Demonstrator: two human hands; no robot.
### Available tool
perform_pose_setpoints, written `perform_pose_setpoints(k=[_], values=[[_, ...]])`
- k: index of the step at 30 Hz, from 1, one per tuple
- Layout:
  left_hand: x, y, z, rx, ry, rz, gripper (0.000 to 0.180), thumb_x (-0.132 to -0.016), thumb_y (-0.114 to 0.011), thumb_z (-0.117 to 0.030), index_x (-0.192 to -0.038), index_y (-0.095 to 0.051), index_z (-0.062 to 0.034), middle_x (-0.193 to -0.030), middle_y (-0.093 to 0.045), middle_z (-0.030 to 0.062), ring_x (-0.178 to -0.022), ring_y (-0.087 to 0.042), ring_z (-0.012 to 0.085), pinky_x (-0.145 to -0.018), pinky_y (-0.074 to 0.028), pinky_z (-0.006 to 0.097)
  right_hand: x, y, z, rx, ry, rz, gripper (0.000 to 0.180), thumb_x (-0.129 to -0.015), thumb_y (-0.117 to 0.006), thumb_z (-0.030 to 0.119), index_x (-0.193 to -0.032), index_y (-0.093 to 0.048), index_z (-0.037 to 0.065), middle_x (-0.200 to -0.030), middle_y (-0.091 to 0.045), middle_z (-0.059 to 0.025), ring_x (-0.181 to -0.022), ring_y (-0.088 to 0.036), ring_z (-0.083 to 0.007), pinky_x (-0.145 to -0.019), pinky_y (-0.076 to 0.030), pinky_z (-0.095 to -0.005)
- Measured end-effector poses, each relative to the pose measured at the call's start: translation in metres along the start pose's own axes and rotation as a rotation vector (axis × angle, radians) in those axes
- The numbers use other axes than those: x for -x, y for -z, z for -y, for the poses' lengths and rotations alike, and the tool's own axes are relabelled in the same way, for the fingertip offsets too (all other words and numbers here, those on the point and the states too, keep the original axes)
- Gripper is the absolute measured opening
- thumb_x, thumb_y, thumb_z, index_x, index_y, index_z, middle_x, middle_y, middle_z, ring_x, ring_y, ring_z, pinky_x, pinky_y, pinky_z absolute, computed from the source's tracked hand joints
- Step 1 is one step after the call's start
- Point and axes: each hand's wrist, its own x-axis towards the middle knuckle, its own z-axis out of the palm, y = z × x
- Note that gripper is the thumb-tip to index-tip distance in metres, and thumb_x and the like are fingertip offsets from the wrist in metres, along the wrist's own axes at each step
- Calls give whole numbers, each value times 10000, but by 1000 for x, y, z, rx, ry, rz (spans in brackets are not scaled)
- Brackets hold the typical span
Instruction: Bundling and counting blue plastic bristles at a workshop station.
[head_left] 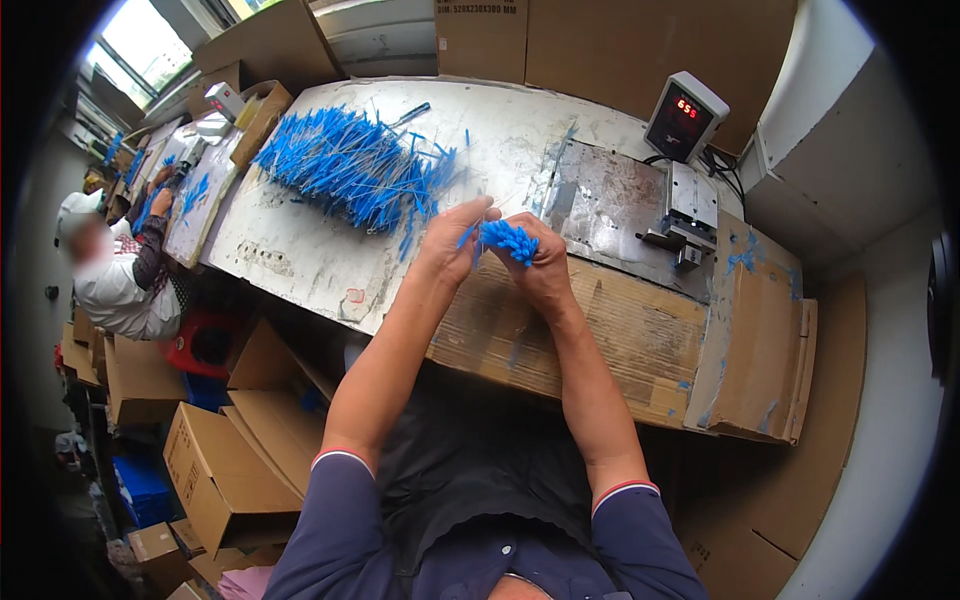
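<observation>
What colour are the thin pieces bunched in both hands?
Bright blue: the bunch between left hand and right hand, head view.

Single head-worn fisheye view, looking steeply down (edges bending), close over the workbench point(300, 250)

Pretty clearly a small factory workshop I'm in: scuffed white workbench point(300, 250) patched with cardboard, a digital counter box point(685, 115) at 1 o'clock over a little metal press point(690, 215), cartons point(225, 470) stacked at 8 o'clock, another worker point(115, 280) at 9 o'clock.
</observation>
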Motion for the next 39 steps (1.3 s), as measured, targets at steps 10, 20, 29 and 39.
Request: perform_pose_setpoints(k=[10, 20, 29, 39], values=[[24, -19, 4, -349, -189, -36, 194, -1010, -697, -231, -1085, -647, -59, -894, -704, 16, -695, -574, 50, -531, -428, 182, 3, 5, 5, -493, -688, -100, 177, -902, -788, 88, -1070, -757, 39, -686, -621, 44, -524, -467, -25, -447, -292, -212], [32, -30, 12, -301, -233, 54, 305, -999, -697, -120, -1251, -574, 0, -850, -685, -9, -601, -538, 30, -480, -387, 177, -7, 0, 26, -435, -610, -121, 232, -914, -781, 101, -1130, -732, 32, -881, -710, 3, -742, -644, -98, -685, -531, -270], [43, -21, 4, -374, -292, 81, 362, -1046, -615, -111, -1368, -531, 29, -1027, -735, 62, -654, -551, 23, -541, -435, 166, 1, 14, -1, -537, -699, -80, 158, -943, -723, 95, -1056, -702, -14, -811, -703, -64, -601, -606, -124, -509, -441, -235], [51, -39, -3, -1454, -1325, 216, 287, -844, -731, -53, -1122, -694, -116, -1164, -729, 86, -1148, -674, 291, -1061, -465, 427, 4, 14, -5, -1008, -831, 36, 161, -928, -622, 53, -1089, -620, 57, -791, -666, -69, -554, -627, -172, -428, -477, -257]])
